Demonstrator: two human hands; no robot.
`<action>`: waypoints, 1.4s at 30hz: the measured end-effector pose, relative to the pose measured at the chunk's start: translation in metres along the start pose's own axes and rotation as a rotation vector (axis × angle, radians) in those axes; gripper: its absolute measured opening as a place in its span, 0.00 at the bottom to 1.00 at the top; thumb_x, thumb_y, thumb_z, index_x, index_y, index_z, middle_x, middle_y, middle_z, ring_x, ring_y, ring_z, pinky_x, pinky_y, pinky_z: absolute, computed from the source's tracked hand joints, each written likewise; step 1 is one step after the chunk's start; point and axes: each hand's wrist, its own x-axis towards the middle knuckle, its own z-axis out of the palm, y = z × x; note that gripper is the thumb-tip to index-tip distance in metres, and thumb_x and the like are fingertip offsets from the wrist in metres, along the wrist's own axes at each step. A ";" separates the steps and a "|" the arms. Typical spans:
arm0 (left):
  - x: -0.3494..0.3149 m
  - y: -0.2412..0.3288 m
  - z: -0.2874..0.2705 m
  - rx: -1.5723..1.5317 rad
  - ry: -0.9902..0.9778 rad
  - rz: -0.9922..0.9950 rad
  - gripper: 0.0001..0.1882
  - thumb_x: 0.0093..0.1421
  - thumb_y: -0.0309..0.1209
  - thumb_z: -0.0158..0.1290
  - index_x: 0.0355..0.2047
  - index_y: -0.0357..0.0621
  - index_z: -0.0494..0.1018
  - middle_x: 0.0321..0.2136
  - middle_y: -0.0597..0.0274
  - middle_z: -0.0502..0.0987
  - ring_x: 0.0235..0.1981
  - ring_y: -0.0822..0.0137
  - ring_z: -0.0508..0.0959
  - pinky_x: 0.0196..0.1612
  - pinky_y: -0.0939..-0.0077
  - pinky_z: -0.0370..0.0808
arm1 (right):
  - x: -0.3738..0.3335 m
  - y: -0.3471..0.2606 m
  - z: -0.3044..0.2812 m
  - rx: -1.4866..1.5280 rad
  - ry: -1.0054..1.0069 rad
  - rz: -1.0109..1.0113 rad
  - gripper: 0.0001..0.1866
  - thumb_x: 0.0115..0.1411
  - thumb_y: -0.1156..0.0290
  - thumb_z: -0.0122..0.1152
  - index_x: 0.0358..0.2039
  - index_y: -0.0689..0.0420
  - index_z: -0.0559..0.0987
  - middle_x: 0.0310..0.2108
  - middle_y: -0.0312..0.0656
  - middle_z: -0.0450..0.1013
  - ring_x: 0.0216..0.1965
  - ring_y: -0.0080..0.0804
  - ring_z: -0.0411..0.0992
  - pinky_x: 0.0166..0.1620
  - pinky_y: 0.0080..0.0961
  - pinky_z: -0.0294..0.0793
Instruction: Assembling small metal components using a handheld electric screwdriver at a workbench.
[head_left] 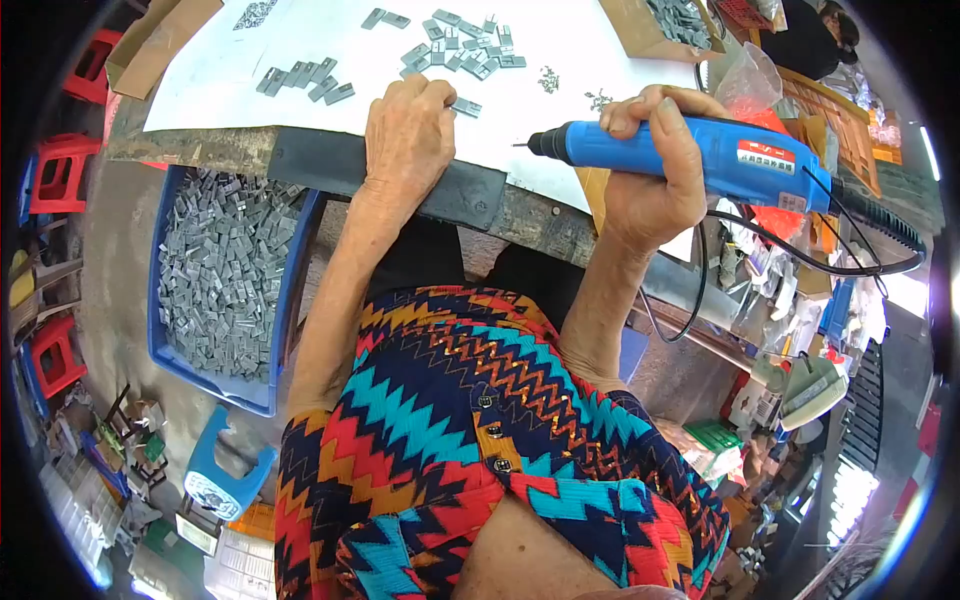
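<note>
My right hand [655, 165] is wrapped around a blue electric screwdriver [690, 158], its thin bit pointing left over the white sheet. A black cable runs from the tool's rear. My left hand [410, 135] rests at the table's near edge with curled fingers. One small grey block [467, 107] pokes out at its fingertips, the near end hidden by them. Just beyond lies a loose cluster of grey blocks [465, 48]. A short row of the same blocks [300, 75] is to the left. Two small piles of tiny screws [549, 80] sit right of the cluster.
A blue crate [155, 300] full of grey blocks stands below the table on the left. At the far right is a cardboard box [635, 28] of grey parts. Another carton [150, 50] stands far left. Red stools [65, 172] and a blue stool [225, 470] are on the floor.
</note>
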 end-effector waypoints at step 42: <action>0.007 -0.002 0.002 0.375 -0.118 0.192 0.04 0.45 0.19 0.50 0.24 0.33 0.67 0.23 0.50 0.71 0.26 0.59 0.74 0.26 0.71 0.73 | -0.002 0.002 -0.012 0.042 0.028 0.021 0.14 0.43 0.80 0.61 0.33 0.64 0.72 0.22 0.44 0.71 0.19 0.31 0.72 0.26 0.28 0.74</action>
